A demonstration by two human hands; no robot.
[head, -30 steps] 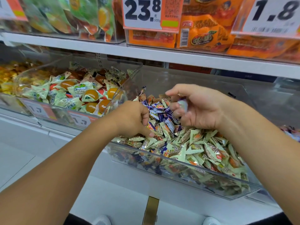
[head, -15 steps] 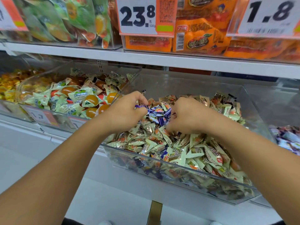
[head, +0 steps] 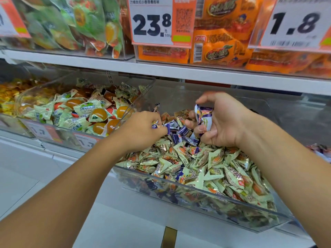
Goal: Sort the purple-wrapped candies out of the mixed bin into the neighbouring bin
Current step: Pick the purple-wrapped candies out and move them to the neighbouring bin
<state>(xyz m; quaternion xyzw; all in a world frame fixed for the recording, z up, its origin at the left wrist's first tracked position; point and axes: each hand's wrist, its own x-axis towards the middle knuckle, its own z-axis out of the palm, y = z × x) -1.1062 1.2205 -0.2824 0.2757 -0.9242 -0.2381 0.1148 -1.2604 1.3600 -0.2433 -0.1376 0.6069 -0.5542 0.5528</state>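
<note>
Mixed bin (head: 206, 191): clear plastic, centre to lower right of the frame, heaped with pale green candies (head: 211, 167); its front wall runs diagonally toward the lower right corner.
Purple-wrapped candies (head: 180, 132): a loose cluster at the upper left of the heap, between the two hands; a few more show lower down against the front wall.
Right hand (head: 220, 122): raised just above the heap at frame centre, fingers curled round a bunch of purple wrappers (head: 203, 113), forefinger arched over the top.
Left hand (head: 141, 129): low on the heap by the bin's left wall, fingertips pinching a purple candy (head: 155, 125); how many it holds is hard to tell.
Open room: the back of the bin behind the hands is bare plastic up to the white shelf edge (head: 179, 73).
Left neighbour bin (head: 53, 133): clear, touching the mixed bin's left wall, holding jelly cups.
Right edge: a bin with purplish wrappers (head: 320, 151) only partly in frame.
Above: price tags "23.8" (head: 152, 24) and "1.8" (head: 295, 24) hang over the shelf.
</note>
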